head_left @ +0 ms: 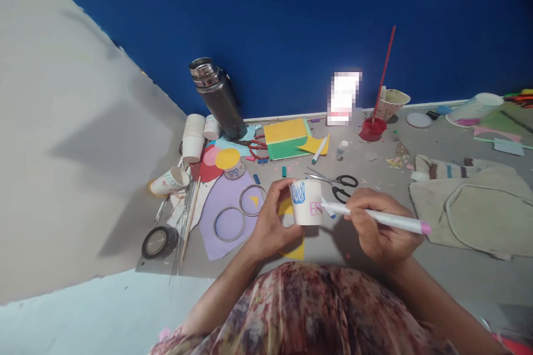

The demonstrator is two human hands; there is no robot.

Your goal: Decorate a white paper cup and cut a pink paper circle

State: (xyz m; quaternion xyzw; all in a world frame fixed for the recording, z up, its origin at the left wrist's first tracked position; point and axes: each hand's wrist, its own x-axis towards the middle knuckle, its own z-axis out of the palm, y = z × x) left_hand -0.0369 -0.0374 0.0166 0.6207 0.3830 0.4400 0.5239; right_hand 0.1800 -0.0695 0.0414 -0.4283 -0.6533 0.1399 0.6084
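Observation:
A white paper cup (pixel 308 216) is gripped at its left side by my left hand (pixel 275 222), thumb low and fingers behind the rim. The cup bears a blue scribbled shape and a small pink window-like grid. My right hand (pixel 381 227) holds a white felt-tip pen (pixel 387 221) with a pink end, its tip at the pink grid. Just behind the cup lie black-handled scissors (pixel 335 182). Yellow paper (pixel 296 250) shows beneath my left hand, and a blue-tipped pen (pixel 330 212) lies partly hidden behind the cup.
Purple paper (pixel 212 222) with two rings lies at left, near a tape roll (pixel 156 241) and stacked cups (pixel 193 138). A tall flask (pixel 220 102) stands by the blue wall. A red dish with a stick (pixel 372 130) stands behind; a cloth bag (pixel 491 211) lies right.

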